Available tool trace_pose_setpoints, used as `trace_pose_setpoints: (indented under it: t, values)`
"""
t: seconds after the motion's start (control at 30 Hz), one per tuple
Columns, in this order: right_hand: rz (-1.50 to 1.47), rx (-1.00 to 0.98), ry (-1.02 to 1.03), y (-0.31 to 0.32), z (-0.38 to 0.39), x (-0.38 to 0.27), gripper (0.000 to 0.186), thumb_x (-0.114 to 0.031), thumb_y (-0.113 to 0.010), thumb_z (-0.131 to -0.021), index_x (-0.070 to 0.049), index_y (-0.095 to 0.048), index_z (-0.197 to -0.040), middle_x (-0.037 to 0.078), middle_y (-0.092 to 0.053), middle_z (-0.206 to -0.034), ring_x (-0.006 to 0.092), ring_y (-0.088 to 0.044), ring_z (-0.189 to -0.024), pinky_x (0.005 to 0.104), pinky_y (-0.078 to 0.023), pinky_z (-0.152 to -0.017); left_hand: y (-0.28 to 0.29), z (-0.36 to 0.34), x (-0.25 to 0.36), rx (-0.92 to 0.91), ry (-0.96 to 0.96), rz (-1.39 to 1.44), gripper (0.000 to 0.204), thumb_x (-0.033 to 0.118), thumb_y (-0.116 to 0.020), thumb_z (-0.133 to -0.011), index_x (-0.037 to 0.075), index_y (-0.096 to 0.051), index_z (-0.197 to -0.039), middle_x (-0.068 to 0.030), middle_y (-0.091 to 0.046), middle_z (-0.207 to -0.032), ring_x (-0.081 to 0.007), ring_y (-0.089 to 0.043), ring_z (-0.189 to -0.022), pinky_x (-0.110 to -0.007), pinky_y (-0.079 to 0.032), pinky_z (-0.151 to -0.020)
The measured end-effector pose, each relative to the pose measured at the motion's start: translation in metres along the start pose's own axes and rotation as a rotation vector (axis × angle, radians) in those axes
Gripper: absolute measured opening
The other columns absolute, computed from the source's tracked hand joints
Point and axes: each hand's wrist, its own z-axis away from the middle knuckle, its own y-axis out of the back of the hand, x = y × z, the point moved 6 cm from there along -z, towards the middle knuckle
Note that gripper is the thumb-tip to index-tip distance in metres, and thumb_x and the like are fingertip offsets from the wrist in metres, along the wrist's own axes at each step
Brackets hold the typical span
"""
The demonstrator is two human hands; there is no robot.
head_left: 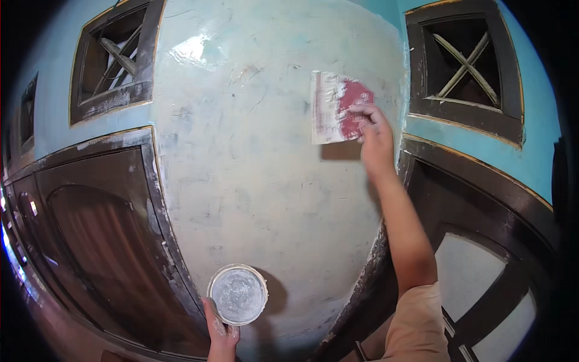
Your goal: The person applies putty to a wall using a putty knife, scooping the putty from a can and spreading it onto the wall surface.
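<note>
In my raised right hand (372, 130) is a wide red putty scraper (354, 102), its blade side coated with whitish paste. The scraper is up against or just off the pale, patchy wall (241, 163); I cannot tell whether it touches. A shadow falls on the wall below it. Low in front of me, my left hand (222, 329) grips a round tub (239, 294) by its side and underside. Grey-white paste smears the tub's inside and rim. Paste also marks the fingers of both hands.
A dark wooden door (96, 235) stands to the left of the wall, another dark door frame (476, 199) to the right. Above them are a left vent window (117, 57) and a right vent window (467, 63) with crossed bars. Turquoise paint (476, 148) surrounds the right frame.
</note>
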Motion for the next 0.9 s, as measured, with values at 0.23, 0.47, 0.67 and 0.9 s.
trace_pose_setpoints:
  t: [0.23,0.47,0.67,0.9]
  values:
    - [0.347,0.162,0.213,0.068,-0.053,-0.001,0.034,0.002,-0.037,-0.091,-0.004,-0.051,-0.121,0.009,-0.059,-0.114,0.0148,-0.054,-0.106,0.0283,-0.039,-0.098,-0.013,0.0,-0.026,0.039,0.025,-0.025,0.055,0.046,-0.042,-0.1,0.004,-0.046,-0.135,-0.0103,-0.055,-0.131,-0.0245,-0.055,-0.119,-0.039,-0.044,-0.102]
    - [0.139,-0.102,-0.015,0.076,-0.09,0.008,0.033,-0.008,-0.049,-0.098,-0.003,-0.049,-0.13,0.009,-0.062,-0.117,0.0128,-0.056,-0.106,0.0281,-0.041,-0.096,-0.024,0.008,-0.035,0.003,0.019,-0.03,0.054,0.045,-0.045,-0.099,0.004,-0.047,-0.134,-0.0127,-0.056,-0.13,-0.0264,-0.057,-0.117,-0.042,-0.047,-0.1]
    - [0.38,-0.179,-0.205,0.094,-0.128,-0.014,0.028,-0.023,-0.048,-0.099,-0.003,-0.055,-0.118,0.001,-0.062,-0.088,0.0062,-0.055,-0.07,0.022,-0.04,-0.058,-0.011,0.014,-0.037,0.059,0.006,-0.04,0.055,0.046,-0.045,-0.099,0.003,-0.047,-0.133,-0.0126,-0.057,-0.128,-0.0266,-0.059,-0.114,-0.041,-0.047,-0.1]
    - [0.418,-0.163,-0.169,0.095,-0.166,-0.033,0.032,-0.03,-0.048,-0.1,-0.005,-0.055,-0.118,0.0,-0.061,-0.082,0.0066,-0.056,-0.063,0.0206,-0.045,-0.056,-0.022,0.019,-0.04,0.056,-0.022,-0.031,0.055,0.045,-0.044,-0.099,0.003,-0.047,-0.133,-0.0126,-0.057,-0.128,-0.0257,-0.059,-0.115,-0.04,-0.048,-0.099]
